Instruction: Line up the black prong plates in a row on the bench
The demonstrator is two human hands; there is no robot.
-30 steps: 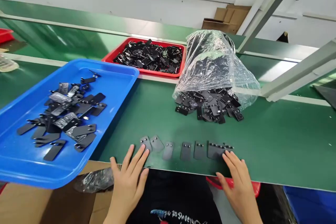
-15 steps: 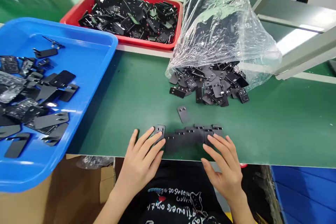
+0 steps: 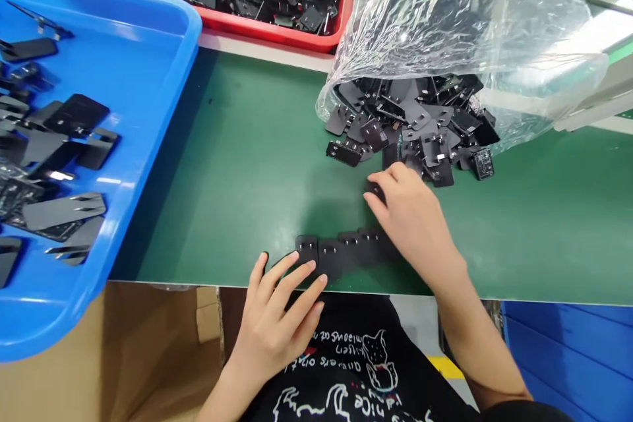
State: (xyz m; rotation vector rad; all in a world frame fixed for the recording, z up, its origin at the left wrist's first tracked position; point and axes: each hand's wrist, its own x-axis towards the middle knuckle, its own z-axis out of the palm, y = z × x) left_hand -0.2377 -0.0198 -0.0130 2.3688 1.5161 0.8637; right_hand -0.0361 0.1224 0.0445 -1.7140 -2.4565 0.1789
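Note:
A row of thin black plates with small raised prongs [image 3: 341, 254] lies side by side, partly overlapping, along the table's front edge. Over the row's left end rests my left hand [image 3: 279, 320], its fingers spread and the tips touching the plates there. Beyond the row, my right hand [image 3: 418, 221] pinches a single black plate [image 3: 376, 191] between thumb and fingers; most of that piece is hidden. My right wrist covers the row's right end. Just past my right fingers, a loose heap of similar black plates [image 3: 430, 128] spills from a clear plastic bag [image 3: 459, 33].
At the left, a blue tray [image 3: 168, 119] holds scattered black parts. A red tray [image 3: 277, 33] full of black pieces stands at the back. Below the green table [image 3: 237, 145] are an open cardboard box [image 3: 158, 356] on the left and blue bins [image 3: 568, 349] on the right.
My right hand has left the row's right end, reached forward and closed on the loose plate near the heap. My left hand stays at the row's left end. The view has moved closer.

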